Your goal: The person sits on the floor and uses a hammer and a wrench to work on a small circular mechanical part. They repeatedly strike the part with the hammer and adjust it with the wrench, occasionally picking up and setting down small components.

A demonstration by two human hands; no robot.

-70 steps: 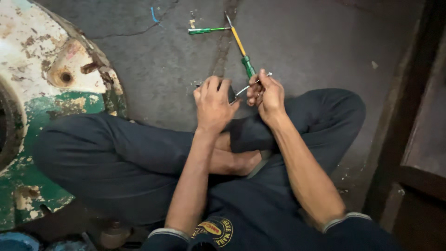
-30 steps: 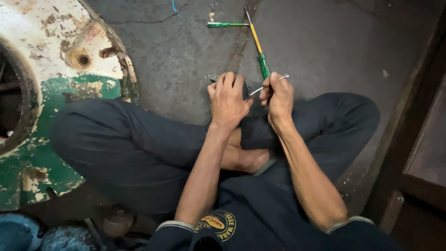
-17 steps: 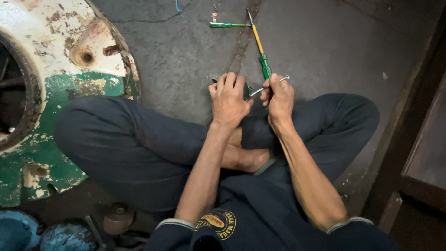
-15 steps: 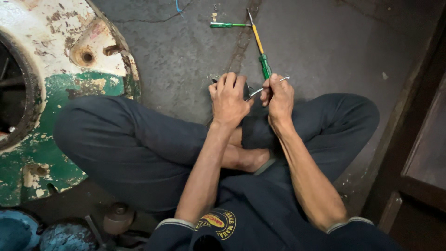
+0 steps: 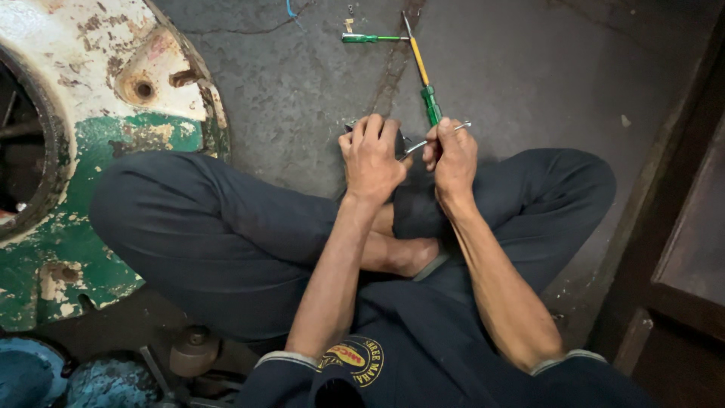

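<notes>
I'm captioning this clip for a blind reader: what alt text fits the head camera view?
Seated cross-legged on a concrete floor, a person's left hand grips a small dark part while the right hand works a thin metal tool against it. Two green-handled screwdrivers lie ahead, a worn white-green machine housing alongside.

**Around the seated figure: floor, casing and loose tools**

A rough grey concrete floor [image 5: 302,98] carries everything. At its left edge stands a large round metal casing, white and green with flaking paint and rust [image 5: 98,151]. Toward the far edge lie a small green-handled screwdriver [image 5: 370,38] and a longer yellow-shafted screwdriver with a green handle [image 5: 420,72], their tips close together. A blue wire [image 5: 291,10] trails nearby. Dark wooden framing [image 5: 680,227] lines the right edge; blue rounded containers [image 5: 75,381] sit at the near left corner.
</notes>
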